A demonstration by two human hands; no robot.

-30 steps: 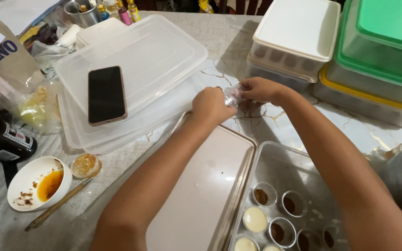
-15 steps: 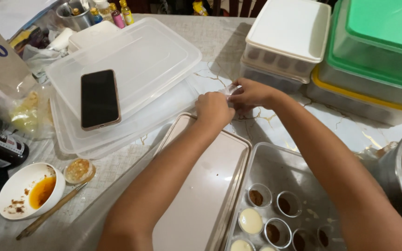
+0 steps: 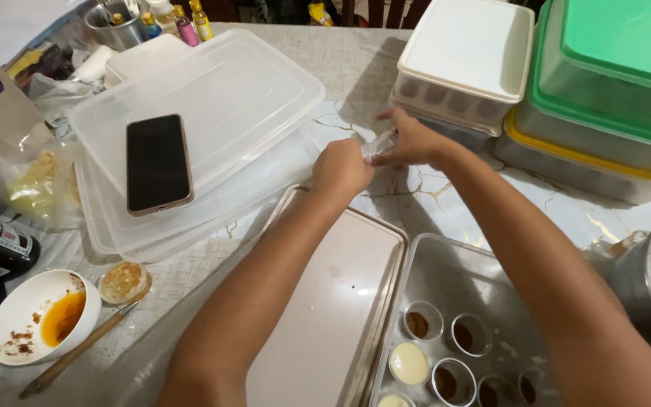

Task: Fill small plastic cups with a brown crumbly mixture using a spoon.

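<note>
**Both hands on a small clear cup at the table's middle**

While the forearms reach out over the beige tray (image 3: 325, 301), the left hand (image 3: 340, 169) and the right hand (image 3: 416, 142) meet above the marbled tabletop (image 3: 416, 200), just in front of the white-lidded container (image 3: 465, 64). Between them sits a small clear plastic cup (image 3: 380, 143), pinched at its far side by the right fingers; the left hand is curled into a loose fist against its near side, so how much of the cup it grips cannot be told. The cup is off the table surface or barely above it; which one is unclear.

Judging by the pose, the step in hand is working on the cup itself, separating it or peeling something from it. Near the right forearm, a clear bin (image 3: 453, 279) holds other small cups, some filled with brown, some with cream. Well to the left lie a dark phone (image 3: 157, 162) on stacked clear lids (image 3: 227, 90), and a white bowl (image 3: 16, 309) with orange sauce.

A next move would seem to call for a steady pinch, since the cup is thin and slippery.
</note>
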